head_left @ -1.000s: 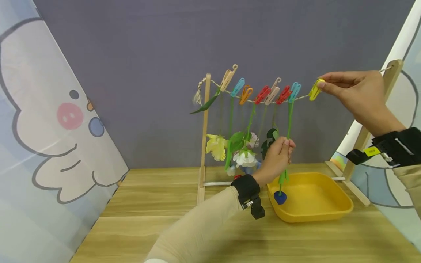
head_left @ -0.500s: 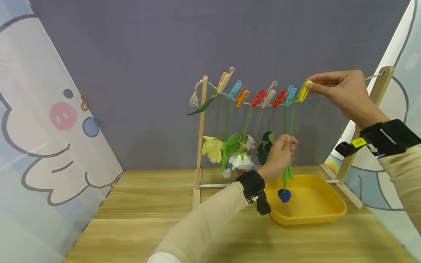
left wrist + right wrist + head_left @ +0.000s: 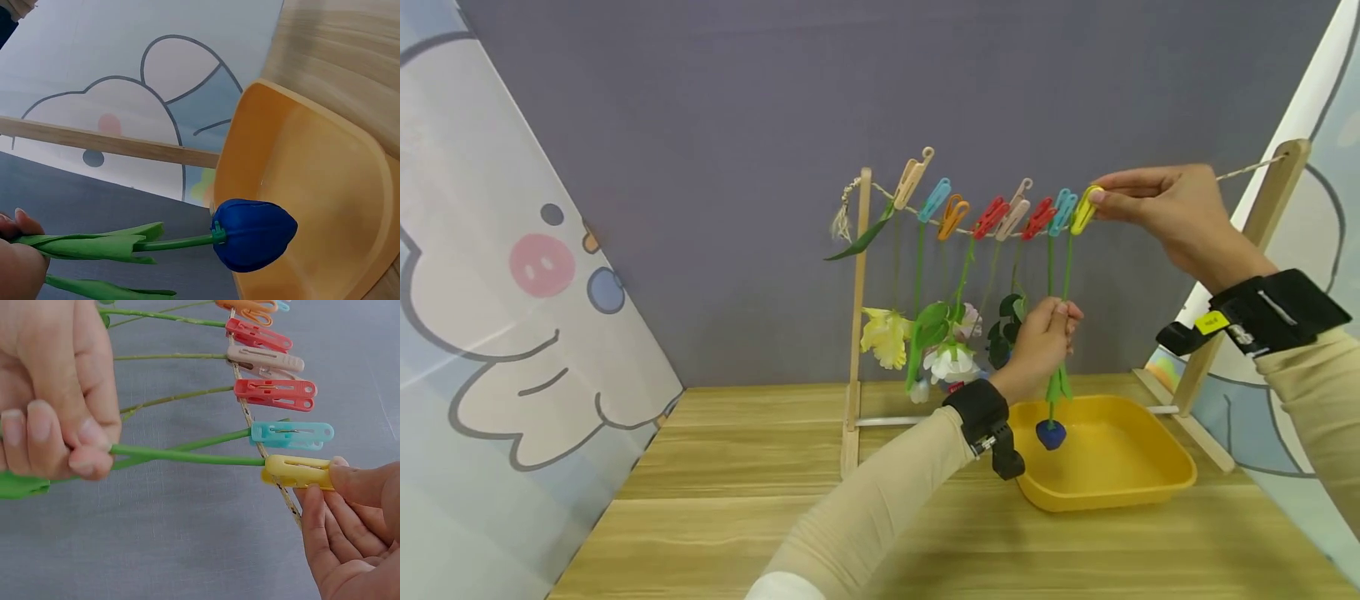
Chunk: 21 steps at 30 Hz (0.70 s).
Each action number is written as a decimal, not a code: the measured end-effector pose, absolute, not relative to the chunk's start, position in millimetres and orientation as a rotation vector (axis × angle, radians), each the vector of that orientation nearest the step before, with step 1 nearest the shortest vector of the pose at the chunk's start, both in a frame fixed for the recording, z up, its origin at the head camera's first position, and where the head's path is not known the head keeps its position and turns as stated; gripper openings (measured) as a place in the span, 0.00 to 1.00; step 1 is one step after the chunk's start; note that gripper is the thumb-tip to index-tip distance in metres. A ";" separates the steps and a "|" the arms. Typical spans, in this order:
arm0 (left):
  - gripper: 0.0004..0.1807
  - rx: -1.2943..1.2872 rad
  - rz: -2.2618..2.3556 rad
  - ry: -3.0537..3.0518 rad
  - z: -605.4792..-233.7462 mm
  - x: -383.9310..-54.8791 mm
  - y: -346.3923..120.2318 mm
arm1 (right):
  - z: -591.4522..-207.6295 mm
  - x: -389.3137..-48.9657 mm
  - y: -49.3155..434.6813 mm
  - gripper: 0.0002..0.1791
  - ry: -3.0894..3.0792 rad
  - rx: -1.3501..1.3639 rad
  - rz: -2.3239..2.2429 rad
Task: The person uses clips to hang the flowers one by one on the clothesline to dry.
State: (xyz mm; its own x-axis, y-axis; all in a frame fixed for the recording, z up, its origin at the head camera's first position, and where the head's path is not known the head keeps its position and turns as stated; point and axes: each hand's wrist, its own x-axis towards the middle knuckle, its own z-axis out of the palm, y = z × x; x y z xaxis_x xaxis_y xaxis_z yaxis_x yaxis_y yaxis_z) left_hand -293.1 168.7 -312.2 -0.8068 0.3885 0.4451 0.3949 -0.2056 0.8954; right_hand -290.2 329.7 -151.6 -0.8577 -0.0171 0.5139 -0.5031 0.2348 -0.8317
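In the right wrist view, my left hand (image 3: 59, 394) pinches the green stem (image 3: 194, 455) of an artificial tulip between thumb and fingers. Its dark blue bloom (image 3: 253, 234) points down over the yellow tray. My right hand (image 3: 1183, 217) pinches the handle end of a yellow clothespin (image 3: 299, 470) between thumb and fingertips. The clothespin sits across the string (image 3: 245, 412), with the stem's upper end at its mouth. Right beside it, a light blue clothespin (image 3: 290, 432) grips another green stem, which crosses behind the first and runs toward my left hand.
Several other clothespins, such as a red one (image 3: 991, 217), line the string between two wooden posts, the left post (image 3: 858, 292) and the right post (image 3: 1273, 200). Flowers hang from them, among them a white one (image 3: 951, 362). A yellow tray (image 3: 1112, 497) stands below on the table (image 3: 737, 467).
My right hand has moved left along the string with the yellow clothespin, up beside the light blue one. My left hand has brought the tulip's stem up to the yellow clothespin.
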 end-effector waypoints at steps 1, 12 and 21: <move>0.16 -0.968 -2.231 -1.982 -312.2 -293.7 169.3 | -151.5 -290.9 328.8 0.15 -2.108 0.471 1.697; 0.19 -0.926 -2.257 -2.018 -311.1 -295.0 178.3 | -153.3 -299.2 326.8 0.12 -2.040 0.432 1.870; 0.22 -0.966 -1.799 -2.287 -306.3 -289.7 153.7 | -164.5 -303.1 334.0 0.15 -2.062 0.552 1.670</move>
